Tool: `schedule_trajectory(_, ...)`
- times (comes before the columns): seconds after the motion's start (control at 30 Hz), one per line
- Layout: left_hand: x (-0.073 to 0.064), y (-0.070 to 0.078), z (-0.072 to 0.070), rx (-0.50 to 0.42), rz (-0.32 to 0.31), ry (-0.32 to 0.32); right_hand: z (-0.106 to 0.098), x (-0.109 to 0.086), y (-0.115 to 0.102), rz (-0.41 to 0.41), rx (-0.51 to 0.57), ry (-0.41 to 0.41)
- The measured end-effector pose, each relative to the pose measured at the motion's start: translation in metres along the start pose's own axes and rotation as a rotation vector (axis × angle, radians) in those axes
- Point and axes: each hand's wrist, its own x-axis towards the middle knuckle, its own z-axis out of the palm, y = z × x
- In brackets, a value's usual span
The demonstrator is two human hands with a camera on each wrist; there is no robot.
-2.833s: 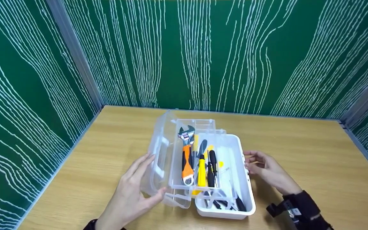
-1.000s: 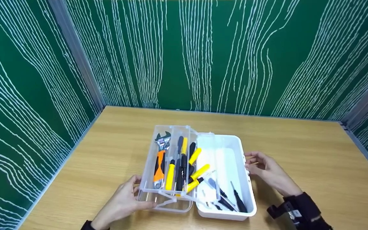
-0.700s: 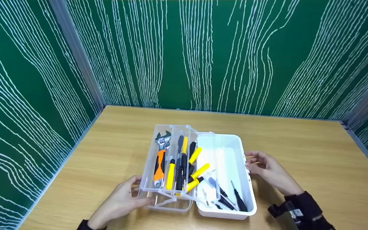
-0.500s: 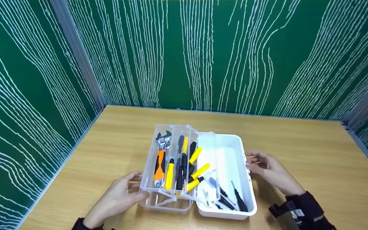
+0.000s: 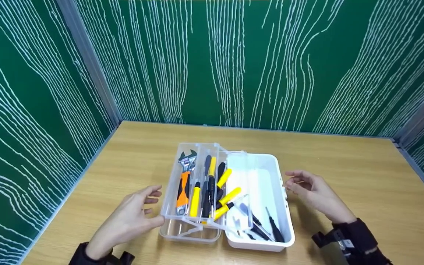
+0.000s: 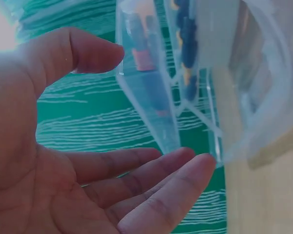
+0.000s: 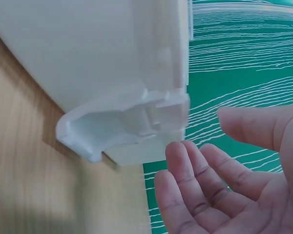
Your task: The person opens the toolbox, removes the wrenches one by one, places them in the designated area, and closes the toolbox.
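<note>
A toolbox stands unfolded on the table, its white base point(image 5: 267, 165) on the right and its clear trays point(image 5: 191, 219) swung out to the left. In the trays lie an adjustable wrench point(image 5: 183, 187) with an orange and black handle and several yellow or black-handled screwdrivers point(image 5: 195, 200). A black-handled screwdriver point(image 5: 276, 230) and other dark tools lie in the base. My left hand point(image 5: 127, 219) is left of the trays, fingers spread, holding nothing. Beside the base's right wall is my right hand point(image 5: 320, 197), fingers loosely bent around nothing; a white latch point(image 7: 122, 122) sticks out from that wall.
The clear lid point(image 5: 190, 237) lies under the trays on the wooden table point(image 5: 134, 147). Green panels point(image 5: 271, 73) with wavy white lines enclose the back and sides, joined by grey posts point(image 5: 87, 60).
The lid and trays have swung from over the base out to the left. My left hand has then let go and drawn back leftward; my right hand has shifted slightly away from the wall.
</note>
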Motion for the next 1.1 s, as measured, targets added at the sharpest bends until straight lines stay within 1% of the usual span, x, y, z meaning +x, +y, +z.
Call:
schedule_trajectory(0.07,-0.001,0.005,-0.002,-0.003,0.017,0.007,-0.002,-0.002,-0.004,-0.007,-0.007,0.008)
schedule_trajectory(0.13,-0.001,0.01,-0.003,-0.011,0.039,0.028,-0.004,-0.004,-0.007,-0.014,-0.018,0.016)
schedule_trajectory(0.27,0.002,0.02,-0.004,-0.027,0.106,0.104,-0.006,-0.007,-0.014,-0.032,-0.04,0.039)
schedule_trajectory(0.33,0.004,0.025,-0.004,-0.018,0.122,0.141,-0.007,-0.008,-0.017,-0.041,-0.046,0.046)
schedule_trajectory(0.47,0.011,0.037,-0.003,0.04,0.143,0.199,-0.008,-0.011,-0.02,-0.059,-0.054,0.053)
schedule_trajectory(0.53,0.015,0.043,-0.002,0.08,0.156,0.217,-0.009,-0.012,-0.022,-0.063,-0.054,0.056)
schedule_trajectory(0.6,0.02,0.049,-0.001,0.131,0.182,0.235,-0.01,-0.014,-0.024,-0.066,-0.052,0.058)
schedule_trajectory(0.73,0.031,0.06,0.002,0.22,0.225,0.244,-0.01,-0.017,-0.028,-0.074,-0.052,0.066)
schedule_trajectory(0.83,0.039,0.067,0.004,0.267,0.238,0.241,-0.011,-0.019,-0.032,-0.085,-0.057,0.072)
schedule_trajectory(0.97,0.051,0.074,0.007,0.315,0.232,0.233,-0.011,-0.022,-0.036,-0.103,-0.051,0.079)
schedule_trajectory(1.1,0.063,0.077,0.009,0.343,0.217,0.218,-0.008,-0.023,-0.039,-0.125,-0.034,0.082)
